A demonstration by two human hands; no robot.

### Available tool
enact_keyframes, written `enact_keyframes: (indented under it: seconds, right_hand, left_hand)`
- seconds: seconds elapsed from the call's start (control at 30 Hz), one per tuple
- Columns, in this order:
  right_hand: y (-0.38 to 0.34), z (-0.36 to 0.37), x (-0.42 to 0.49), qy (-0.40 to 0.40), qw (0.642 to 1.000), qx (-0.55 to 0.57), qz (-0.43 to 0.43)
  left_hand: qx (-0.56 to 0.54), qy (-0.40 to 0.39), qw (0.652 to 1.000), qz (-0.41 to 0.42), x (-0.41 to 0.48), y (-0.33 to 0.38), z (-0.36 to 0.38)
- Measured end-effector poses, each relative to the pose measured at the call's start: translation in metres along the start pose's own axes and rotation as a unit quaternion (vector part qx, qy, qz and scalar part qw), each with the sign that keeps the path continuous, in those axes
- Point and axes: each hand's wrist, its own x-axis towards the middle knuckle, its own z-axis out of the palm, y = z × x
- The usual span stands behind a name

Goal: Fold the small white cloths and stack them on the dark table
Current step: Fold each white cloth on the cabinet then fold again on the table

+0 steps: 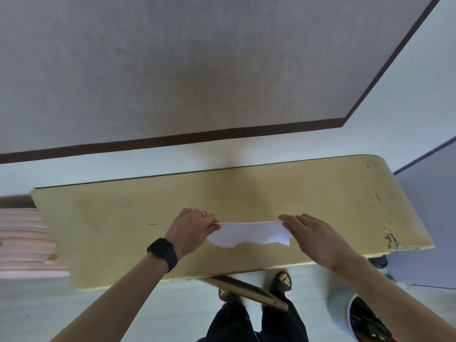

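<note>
Left hand (191, 229) and right hand (314, 234) pinch one white cloth (251, 234) taut.

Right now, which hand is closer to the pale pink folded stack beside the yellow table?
Left. The left hand pinches the small white cloth at the end toward the pale pink folded stack; the right hand holds the opposite end, farther away.

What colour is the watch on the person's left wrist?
The watch is black; the head view shows it best.
</note>
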Motion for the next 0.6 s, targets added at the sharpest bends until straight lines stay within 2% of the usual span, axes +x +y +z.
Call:
enact_keyframes:
  seconds: [0.27, 0.47, 0.6]
  right_hand:
    - [0.016, -0.010, 0.027, -0.051, 0.998, 0.002, 0.036]
    - [0.039, -0.022, 0.086, 0.018, 0.996, -0.052, 0.067]
    - [0.041, -0.033, 0.111, 0.099, 0.990, -0.033, 0.094]
  left_hand:
    - [-0.051, 0.055, 0.993, -0.086, 0.015, -0.027, -0.035]
    - [-0.034, 0.147, 0.984, -0.094, 0.053, -0.037, -0.051]
    - [0.016, 0.224, 0.971, -0.078, 0.067, -0.048, -0.061]
